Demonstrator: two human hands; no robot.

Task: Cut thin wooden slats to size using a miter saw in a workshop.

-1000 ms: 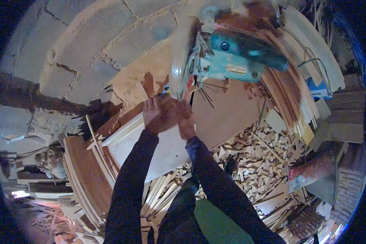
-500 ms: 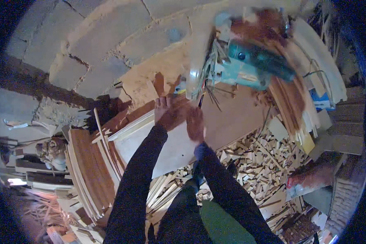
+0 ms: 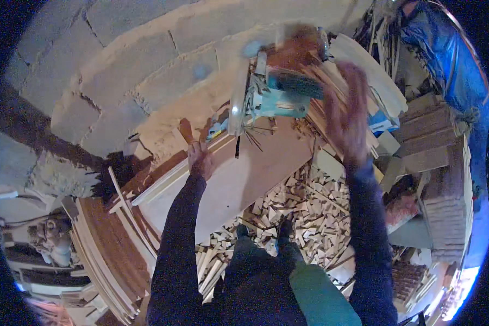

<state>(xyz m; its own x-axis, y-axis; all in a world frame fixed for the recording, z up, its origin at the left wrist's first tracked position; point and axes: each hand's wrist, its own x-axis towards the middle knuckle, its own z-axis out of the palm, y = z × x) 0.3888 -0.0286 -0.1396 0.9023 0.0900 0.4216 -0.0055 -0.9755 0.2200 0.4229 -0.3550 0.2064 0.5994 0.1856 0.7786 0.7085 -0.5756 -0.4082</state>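
Note:
My left hand (image 3: 200, 162) has its fingers curled over a pale wooden strip (image 3: 165, 181) that lies along the far edge of the saw table (image 3: 201, 209). My right hand (image 3: 350, 117) is raised to the right of the machine, fingers stretched and apart, blurred by motion, with nothing visible in it. Between the hands stands a teal power saw (image 3: 288, 102) with a clear guard (image 3: 236, 111) at its left. A dark slot (image 3: 237, 146) shows in the table below the guard. Thin slivers of wood (image 3: 255, 138) lie beside the saw.
Small wood offcuts (image 3: 304, 212) cover the ground around my feet. Long brown boards (image 3: 108, 233) are stacked at the left. More boards (image 3: 424, 136) stand at the right, near a blue tarp (image 3: 445, 54). A block wall (image 3: 141, 65) rises behind the table.
My right hand has left the table beside the guard and swung up to the right. The left hand stays on the strip. The view has shifted to the right.

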